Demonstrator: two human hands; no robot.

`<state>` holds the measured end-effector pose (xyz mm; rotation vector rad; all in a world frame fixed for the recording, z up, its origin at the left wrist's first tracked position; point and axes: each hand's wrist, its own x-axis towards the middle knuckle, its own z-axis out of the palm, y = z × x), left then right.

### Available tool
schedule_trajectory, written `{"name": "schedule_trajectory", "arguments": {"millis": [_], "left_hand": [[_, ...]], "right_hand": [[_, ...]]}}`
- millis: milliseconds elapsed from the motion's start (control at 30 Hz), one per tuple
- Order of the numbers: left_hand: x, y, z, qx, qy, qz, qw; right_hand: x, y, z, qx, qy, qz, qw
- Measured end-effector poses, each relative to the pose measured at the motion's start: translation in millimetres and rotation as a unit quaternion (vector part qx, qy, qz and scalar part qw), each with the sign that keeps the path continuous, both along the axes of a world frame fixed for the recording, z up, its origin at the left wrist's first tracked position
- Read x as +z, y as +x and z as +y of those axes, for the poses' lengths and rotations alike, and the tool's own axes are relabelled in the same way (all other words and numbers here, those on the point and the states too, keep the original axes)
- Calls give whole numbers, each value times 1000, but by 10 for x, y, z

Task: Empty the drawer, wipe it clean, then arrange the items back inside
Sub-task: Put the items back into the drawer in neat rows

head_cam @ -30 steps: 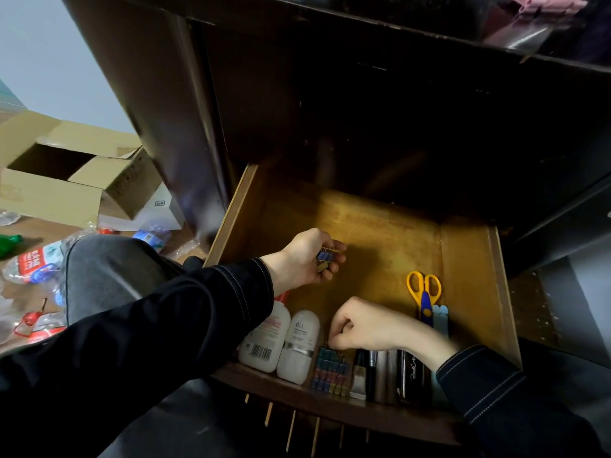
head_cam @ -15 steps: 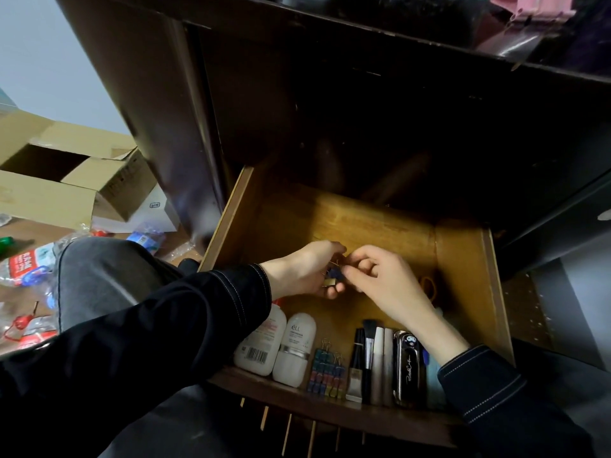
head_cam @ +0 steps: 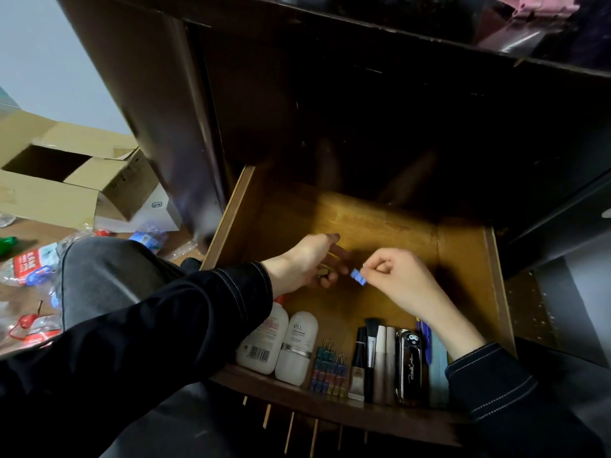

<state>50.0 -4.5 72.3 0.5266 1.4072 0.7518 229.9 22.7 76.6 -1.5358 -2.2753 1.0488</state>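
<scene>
The wooden drawer [head_cam: 463, 259] stands pulled out below me. My right hand [head_cam: 400, 282] pinches a small blue binder clip [head_cam: 358, 278] by its wire handle over the drawer's middle. My left hand [head_cam: 307, 262] hovers just left of it, fingers curled around a few more small clips [head_cam: 325, 271], mostly hidden. Along the front edge lie two white bottles [head_cam: 281, 342], a row of coloured binder clips [head_cam: 329, 371], makeup brushes and tubes [head_cam: 373, 358], a black case [head_cam: 408, 365] and a blue-handled item [head_cam: 426, 342] partly under my right wrist.
A dark cabinet [head_cam: 330, 110] rises above the drawer. To the left on the floor sit an open cardboard box [head_cam: 66, 180], plastic bottles [head_cam: 29, 262] and wrappers. My knee in grey trousers [head_cam: 105, 276] is beside the drawer's left wall.
My right hand rose from the front clip row to my left hand, took one blue clip from it, and has now drawn it a little to the right.
</scene>
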Motion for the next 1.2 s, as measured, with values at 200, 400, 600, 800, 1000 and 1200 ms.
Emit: {"name": "schedule_trajectory", "arguments": {"millis": [200,400,600,800,1000,1200], "left_hand": [[-27,-37,9,22,6,-12,1000],[-61,-45,18,15,15,-8,1000],[-59,-42,20,16,6,-4,1000],[-64,-43,11,10,11,-3,1000],[-84,-39,14,10,6,-7,1000],[-103,-36,24,8,4,-5,1000]], "right_hand": [[-128,-82,-189,191,-154,-150,958],[-192,-127,-282,239,-171,-187,937],[-185,-120,-282,251,-181,-200,930],[-178,-104,-264,253,-174,-209,929],[-202,-112,-291,281,-175,-218,918],[-230,-126,-311,298,-171,-210,915]]}}
